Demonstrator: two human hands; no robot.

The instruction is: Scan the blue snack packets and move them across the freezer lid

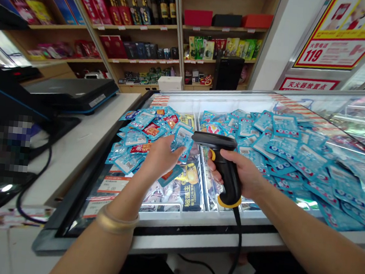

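Note:
Pinched in my left hand is a light-blue snack packet, its barcode side turned up toward the scanner. My right hand grips a black barcode scanner with yellow trim by its handle. The scanner head points left, close beside the packet. Below my left hand, another packet lies on the glass. To the left spreads a pile of blue packets, some showing red labels. A larger heap of similar blue packets covers the glass on the right.
Everything lies on a glass-topped chest freezer with a metal rim. The scanner's cable hangs over its front edge. A counter at left bears a black scale. Stocked shelves stand behind.

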